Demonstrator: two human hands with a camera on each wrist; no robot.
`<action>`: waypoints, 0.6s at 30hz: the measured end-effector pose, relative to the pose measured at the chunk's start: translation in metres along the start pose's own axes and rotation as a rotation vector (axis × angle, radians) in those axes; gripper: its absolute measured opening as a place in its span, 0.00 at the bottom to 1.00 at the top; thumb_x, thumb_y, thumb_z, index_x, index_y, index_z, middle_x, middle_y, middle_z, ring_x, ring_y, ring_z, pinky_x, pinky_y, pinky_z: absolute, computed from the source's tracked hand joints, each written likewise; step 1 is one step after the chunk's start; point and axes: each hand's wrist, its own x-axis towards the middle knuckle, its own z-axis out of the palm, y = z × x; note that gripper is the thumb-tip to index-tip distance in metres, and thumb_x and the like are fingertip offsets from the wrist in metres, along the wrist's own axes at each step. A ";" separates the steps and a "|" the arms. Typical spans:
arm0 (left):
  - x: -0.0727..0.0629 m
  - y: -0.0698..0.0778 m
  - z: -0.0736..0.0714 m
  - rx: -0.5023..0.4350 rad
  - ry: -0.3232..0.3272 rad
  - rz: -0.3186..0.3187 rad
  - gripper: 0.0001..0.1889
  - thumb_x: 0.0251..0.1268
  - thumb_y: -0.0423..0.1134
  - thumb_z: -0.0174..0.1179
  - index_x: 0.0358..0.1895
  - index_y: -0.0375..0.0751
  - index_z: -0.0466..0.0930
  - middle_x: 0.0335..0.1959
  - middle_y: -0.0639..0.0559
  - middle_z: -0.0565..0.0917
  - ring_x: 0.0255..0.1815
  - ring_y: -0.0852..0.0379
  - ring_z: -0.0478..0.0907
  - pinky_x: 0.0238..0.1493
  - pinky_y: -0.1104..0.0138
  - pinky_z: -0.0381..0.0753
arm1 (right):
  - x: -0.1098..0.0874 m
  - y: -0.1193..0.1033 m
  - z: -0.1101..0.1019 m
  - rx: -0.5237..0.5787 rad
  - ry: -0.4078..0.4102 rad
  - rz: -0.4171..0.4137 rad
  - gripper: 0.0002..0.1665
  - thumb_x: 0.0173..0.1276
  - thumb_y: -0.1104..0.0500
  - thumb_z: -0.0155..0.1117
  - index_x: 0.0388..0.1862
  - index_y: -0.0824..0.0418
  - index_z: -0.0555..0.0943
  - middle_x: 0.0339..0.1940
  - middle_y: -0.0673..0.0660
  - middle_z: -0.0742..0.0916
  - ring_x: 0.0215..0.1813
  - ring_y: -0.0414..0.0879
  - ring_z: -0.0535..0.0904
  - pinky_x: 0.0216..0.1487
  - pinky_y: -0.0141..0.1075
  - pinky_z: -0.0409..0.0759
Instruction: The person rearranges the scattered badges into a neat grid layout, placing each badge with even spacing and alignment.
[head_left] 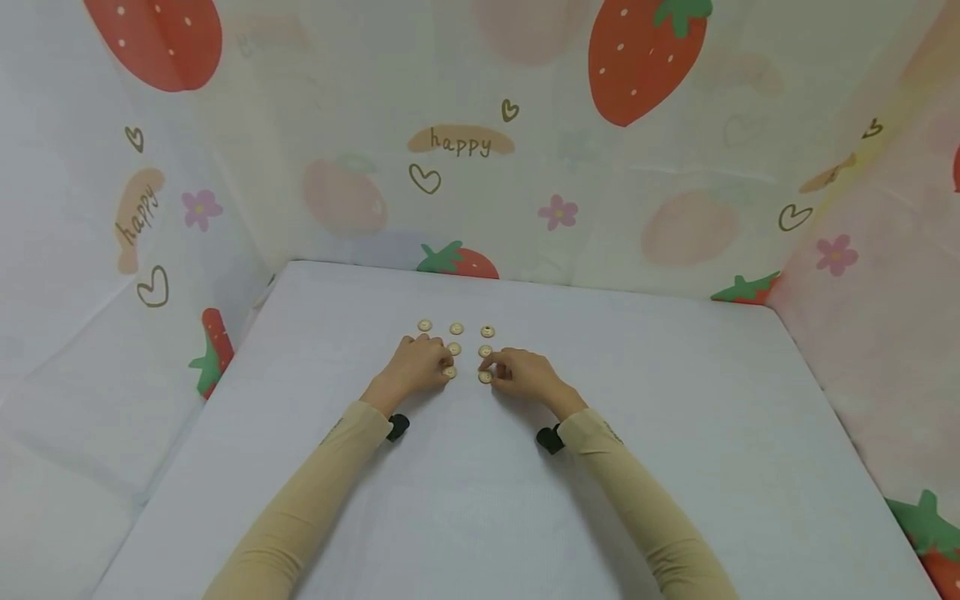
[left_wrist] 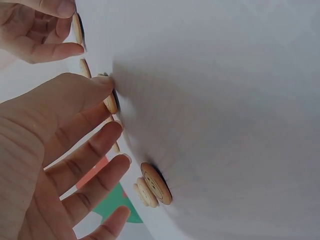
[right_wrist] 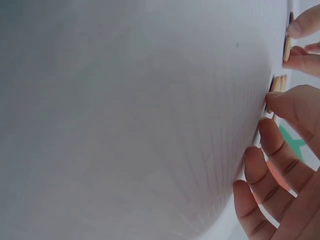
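Note:
Several round wooden buttons lie in short rows on the white table. The left hand pinches the front-left button at its edge between thumb and index finger; the other fingers are spread in the left wrist view. Across a small gap, the right hand has thumb and index finger at the edges of the front-right button, gripping it at the table. Just behind these are two middle buttons, the left one and the right one. Beyond the left hand's fingertips, two more buttons show in the left wrist view.
A back row holds a left button, a centre button and a right button. White cloth covers the table. Strawberry-printed curtains hang along its back and sides. Dark wrist cameras sit under the sleeves.

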 end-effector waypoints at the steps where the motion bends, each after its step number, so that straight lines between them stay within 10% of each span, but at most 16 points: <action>1: 0.000 0.000 0.000 0.000 -0.002 -0.002 0.11 0.55 0.43 0.63 0.41 0.48 0.85 0.39 0.53 0.81 0.43 0.51 0.74 0.50 0.49 0.69 | 0.000 0.000 0.000 0.002 0.001 0.001 0.14 0.62 0.55 0.61 0.47 0.46 0.80 0.29 0.44 0.78 0.30 0.37 0.71 0.31 0.33 0.69; 18: -0.001 0.000 0.002 0.001 0.021 -0.003 0.09 0.56 0.44 0.63 0.40 0.49 0.85 0.37 0.53 0.81 0.41 0.51 0.74 0.47 0.51 0.70 | 0.001 -0.003 0.000 -0.013 0.033 0.054 0.13 0.60 0.47 0.65 0.39 0.51 0.80 0.23 0.44 0.77 0.26 0.38 0.71 0.28 0.32 0.68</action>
